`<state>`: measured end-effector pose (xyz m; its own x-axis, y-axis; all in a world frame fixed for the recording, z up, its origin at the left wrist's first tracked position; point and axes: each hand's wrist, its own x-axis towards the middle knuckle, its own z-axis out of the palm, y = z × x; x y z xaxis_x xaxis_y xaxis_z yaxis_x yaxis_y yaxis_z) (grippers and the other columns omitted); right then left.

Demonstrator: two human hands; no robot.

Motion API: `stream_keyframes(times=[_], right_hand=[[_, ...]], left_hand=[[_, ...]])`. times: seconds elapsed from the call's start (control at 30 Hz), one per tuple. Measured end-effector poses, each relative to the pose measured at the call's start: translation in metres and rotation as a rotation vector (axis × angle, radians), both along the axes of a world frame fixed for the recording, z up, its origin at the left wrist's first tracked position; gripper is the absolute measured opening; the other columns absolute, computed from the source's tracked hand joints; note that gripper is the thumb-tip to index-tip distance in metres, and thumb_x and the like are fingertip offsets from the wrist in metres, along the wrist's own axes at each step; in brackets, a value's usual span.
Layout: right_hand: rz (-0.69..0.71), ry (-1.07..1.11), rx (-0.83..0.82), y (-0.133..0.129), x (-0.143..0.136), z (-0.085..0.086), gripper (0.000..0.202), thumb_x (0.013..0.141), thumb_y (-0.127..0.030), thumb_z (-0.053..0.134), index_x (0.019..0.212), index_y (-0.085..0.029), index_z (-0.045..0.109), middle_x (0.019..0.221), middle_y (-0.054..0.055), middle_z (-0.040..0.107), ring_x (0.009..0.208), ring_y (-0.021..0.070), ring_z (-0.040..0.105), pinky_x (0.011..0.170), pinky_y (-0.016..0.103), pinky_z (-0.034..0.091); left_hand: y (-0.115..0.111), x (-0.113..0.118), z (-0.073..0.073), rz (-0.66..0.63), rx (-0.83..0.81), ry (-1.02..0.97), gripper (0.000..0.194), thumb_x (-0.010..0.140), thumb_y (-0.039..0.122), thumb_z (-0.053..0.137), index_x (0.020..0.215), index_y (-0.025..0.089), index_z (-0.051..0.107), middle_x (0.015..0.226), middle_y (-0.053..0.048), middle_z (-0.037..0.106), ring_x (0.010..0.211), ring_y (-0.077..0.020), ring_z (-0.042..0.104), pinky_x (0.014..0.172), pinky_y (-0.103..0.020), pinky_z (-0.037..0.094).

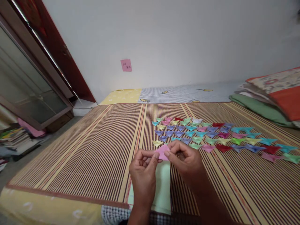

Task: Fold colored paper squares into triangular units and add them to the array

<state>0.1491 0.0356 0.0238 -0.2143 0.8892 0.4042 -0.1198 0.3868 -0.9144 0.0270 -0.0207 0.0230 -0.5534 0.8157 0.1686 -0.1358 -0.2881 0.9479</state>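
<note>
A small folded pink paper [163,152] is held up between both my hands in the head view. My left hand [144,170] pinches its left corner between thumb and fingers. On the other side, my right hand [186,159] grips the right edge with thumb and forefinger. Beneath them lies a pale green sheet [164,187], partly covered by my left hand and wrist. Just beyond my hands, several rows of folded paper pieces [199,133] in many colours rest on the striped mat, spreading to the right.
A striped bamboo mat [93,150] covers the bed, over yellow and checked cloth [178,93]. Folded bedding [269,97] is piled at the back right. A pink note [126,65] sticks to the wall. Books [17,139] and a glass-paned cabinet [30,72] stand at the left.
</note>
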Motion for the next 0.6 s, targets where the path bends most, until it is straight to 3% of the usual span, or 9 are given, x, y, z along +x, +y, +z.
stream_keyframes(times=[0.23, 0.33, 0.47, 0.6], right_hand=[[0.027, 0.047, -0.015, 0.0007, 0.0007, -0.0005, 0.025, 0.087, -0.023, 0.070, 0.066, -0.021, 0.055, 0.079, 0.002, 0.061, 0.077, 0.0175, 0.058, 0.071, 0.033, 0.047], [0.061, 0.032, 0.004, -0.0007, 0.0016, 0.0023, 0.025, 0.088, -0.022, 0.069, 0.068, -0.021, 0.056, 0.079, 0.002, 0.062, 0.077, 0.0175, 0.059, 0.070, 0.032, 0.048], [0.079, 0.010, 0.026, -0.0014, 0.0025, 0.0037, 0.023, 0.088, -0.019, 0.068, 0.069, -0.021, 0.057, 0.081, 0.002, 0.064, 0.074, 0.0168, 0.060, 0.067, 0.032, 0.048], [0.085, 0.020, 0.024, -0.0013, 0.0029, 0.0036, 0.022, 0.088, -0.019, 0.070, 0.069, -0.021, 0.059, 0.079, 0.002, 0.064, 0.076, 0.0176, 0.062, 0.070, 0.032, 0.049]], left_hand=[[0.0025, 0.0004, 0.0009, -0.009, 0.015, -0.044, 0.022, 0.075, 0.026, 0.086, 0.077, 0.017, 0.067, 0.075, -0.001, 0.073, 0.069, -0.0144, 0.072, 0.067, -0.024, 0.060], [0.0049, -0.0029, 0.0011, -0.130, -0.049, -0.155, 0.027, 0.069, 0.023, 0.090, 0.086, 0.016, 0.070, 0.074, 0.000, 0.074, 0.066, -0.0119, 0.069, 0.064, -0.020, 0.056], [0.0060, -0.0068, 0.0004, -0.308, -0.129, -0.190, 0.022, 0.066, 0.023, 0.092, 0.072, 0.013, 0.074, 0.064, -0.001, 0.073, 0.060, -0.0098, 0.063, 0.060, -0.017, 0.050], [0.0048, -0.0075, 0.0007, -0.286, -0.121, -0.179, 0.020, 0.064, 0.023, 0.093, 0.067, 0.014, 0.075, 0.063, -0.001, 0.073, 0.061, -0.0105, 0.063, 0.061, -0.018, 0.049]])
